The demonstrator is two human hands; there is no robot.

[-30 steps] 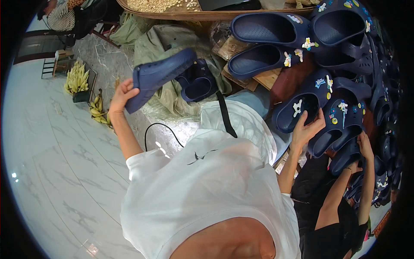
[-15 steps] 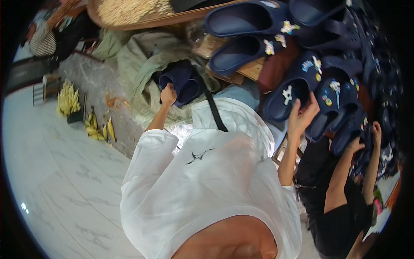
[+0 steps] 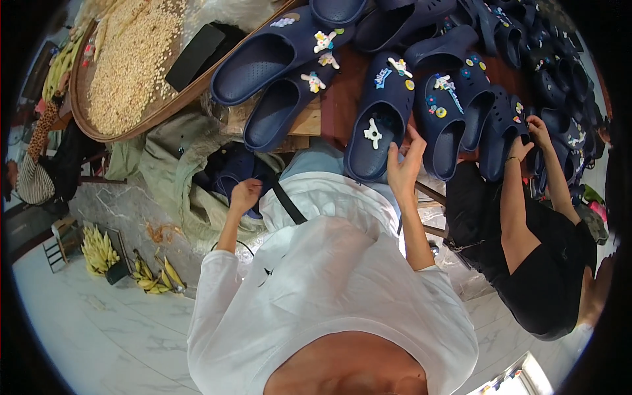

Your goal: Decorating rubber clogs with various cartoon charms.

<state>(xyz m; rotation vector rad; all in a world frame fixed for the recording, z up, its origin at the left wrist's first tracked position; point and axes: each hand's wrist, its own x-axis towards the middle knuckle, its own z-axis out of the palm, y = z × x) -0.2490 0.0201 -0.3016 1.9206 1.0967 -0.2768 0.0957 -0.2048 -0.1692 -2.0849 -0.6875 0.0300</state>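
Observation:
A navy clog with colourful charms on its upper stands on the display, a loose white charm lying on its insole. My right hand is at its right rim near the heel, thumb against the edge, fingers stretched and apart. Lower left, an open green cloth sack contains dark navy clogs. At its mouth my left hand is closed, fingers curled, against a clog; its exact grip is partly hidden.
Decorated navy clogs crowd the right side. At upper left stands a wide tray of pale kernels with a black block. A co-worker in black handles clogs at right. Bananas lie low left.
The view has swung, so the display appears further left and the kernel tray shows more. My left hand sits slightly differently over the sack's clogs. My right hand stays beside the same clog.

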